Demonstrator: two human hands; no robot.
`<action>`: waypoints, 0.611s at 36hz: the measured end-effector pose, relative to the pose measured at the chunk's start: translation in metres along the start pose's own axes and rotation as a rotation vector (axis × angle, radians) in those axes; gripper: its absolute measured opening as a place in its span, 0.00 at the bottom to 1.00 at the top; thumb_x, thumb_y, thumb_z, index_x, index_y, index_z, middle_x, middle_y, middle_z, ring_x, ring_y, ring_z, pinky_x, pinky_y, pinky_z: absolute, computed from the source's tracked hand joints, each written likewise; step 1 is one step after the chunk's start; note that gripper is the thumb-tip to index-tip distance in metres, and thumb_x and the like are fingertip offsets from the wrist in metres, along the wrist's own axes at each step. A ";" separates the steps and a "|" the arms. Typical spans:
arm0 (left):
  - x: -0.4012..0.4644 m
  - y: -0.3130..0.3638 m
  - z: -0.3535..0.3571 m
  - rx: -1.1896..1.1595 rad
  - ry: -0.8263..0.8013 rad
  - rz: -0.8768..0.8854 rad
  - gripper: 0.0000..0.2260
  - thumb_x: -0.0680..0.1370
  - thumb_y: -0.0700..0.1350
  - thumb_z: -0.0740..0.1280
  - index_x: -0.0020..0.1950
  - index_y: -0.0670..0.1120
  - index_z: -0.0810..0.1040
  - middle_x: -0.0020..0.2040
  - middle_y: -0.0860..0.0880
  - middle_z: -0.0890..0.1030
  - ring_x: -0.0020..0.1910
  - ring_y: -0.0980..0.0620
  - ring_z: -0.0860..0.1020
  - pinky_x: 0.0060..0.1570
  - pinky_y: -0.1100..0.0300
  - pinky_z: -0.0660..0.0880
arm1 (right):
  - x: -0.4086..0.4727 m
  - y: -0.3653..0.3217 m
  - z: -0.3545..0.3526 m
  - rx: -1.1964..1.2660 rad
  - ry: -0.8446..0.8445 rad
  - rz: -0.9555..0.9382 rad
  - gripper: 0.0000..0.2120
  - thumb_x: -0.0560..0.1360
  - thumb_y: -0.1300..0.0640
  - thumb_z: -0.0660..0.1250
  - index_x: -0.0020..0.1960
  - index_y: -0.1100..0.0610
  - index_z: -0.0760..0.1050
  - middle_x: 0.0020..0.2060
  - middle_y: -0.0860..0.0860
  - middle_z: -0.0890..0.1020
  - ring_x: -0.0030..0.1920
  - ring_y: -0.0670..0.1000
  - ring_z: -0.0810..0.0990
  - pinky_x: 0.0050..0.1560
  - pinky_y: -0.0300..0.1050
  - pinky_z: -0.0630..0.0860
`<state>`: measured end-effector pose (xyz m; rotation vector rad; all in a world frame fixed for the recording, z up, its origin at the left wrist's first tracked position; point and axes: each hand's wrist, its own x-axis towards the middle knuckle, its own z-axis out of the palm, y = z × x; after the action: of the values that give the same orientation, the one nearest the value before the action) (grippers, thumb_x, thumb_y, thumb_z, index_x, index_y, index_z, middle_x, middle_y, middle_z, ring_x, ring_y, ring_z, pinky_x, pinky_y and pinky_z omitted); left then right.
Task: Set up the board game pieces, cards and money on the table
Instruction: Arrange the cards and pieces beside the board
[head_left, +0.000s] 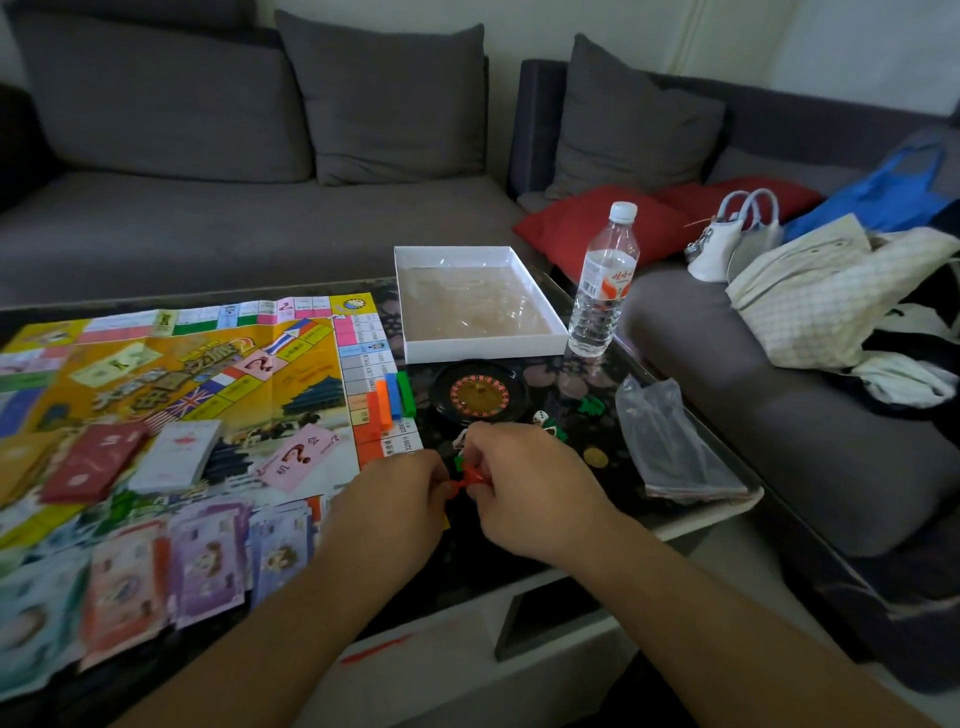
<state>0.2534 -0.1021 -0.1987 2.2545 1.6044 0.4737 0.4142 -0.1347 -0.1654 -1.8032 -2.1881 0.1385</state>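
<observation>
A paper game board lies spread over the left of the dark table. On it sit a red card deck, a white card deck and a pink question-mark card. Stacks of play money line the near edge. Four coloured bars lie at the board's right edge. My left hand and my right hand meet just right of the board, both pinching a small red plastic piece. A green piece peeks out between them.
A small roulette wheel, dice, green pieces and a gold coin lie past my hands. The white box tray, a water bottle and a plastic bag stand right. Sofas with bags surround the table.
</observation>
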 end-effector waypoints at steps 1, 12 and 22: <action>0.001 0.000 0.001 0.007 0.009 -0.004 0.06 0.83 0.52 0.66 0.55 0.55 0.82 0.49 0.54 0.85 0.47 0.53 0.82 0.48 0.50 0.82 | 0.001 -0.001 0.002 -0.025 0.009 -0.014 0.08 0.76 0.54 0.71 0.52 0.51 0.74 0.47 0.48 0.79 0.49 0.54 0.79 0.44 0.49 0.77; 0.002 0.000 0.001 -0.001 0.005 -0.023 0.10 0.82 0.53 0.65 0.44 0.50 0.78 0.40 0.50 0.80 0.41 0.49 0.80 0.39 0.53 0.79 | 0.007 -0.004 0.016 -0.243 -0.028 -0.158 0.14 0.72 0.51 0.74 0.55 0.54 0.76 0.51 0.52 0.81 0.53 0.56 0.76 0.56 0.52 0.73; -0.004 0.000 -0.008 -0.073 -0.056 -0.042 0.06 0.79 0.46 0.65 0.48 0.53 0.82 0.43 0.53 0.82 0.43 0.54 0.80 0.45 0.53 0.82 | 0.004 0.005 0.001 -0.049 0.131 -0.046 0.03 0.69 0.55 0.65 0.40 0.51 0.78 0.37 0.46 0.78 0.43 0.50 0.73 0.47 0.50 0.77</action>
<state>0.2483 -0.1052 -0.1921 2.1571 1.5776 0.4470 0.4184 -0.1295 -0.1671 -1.7337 -2.1563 -0.0419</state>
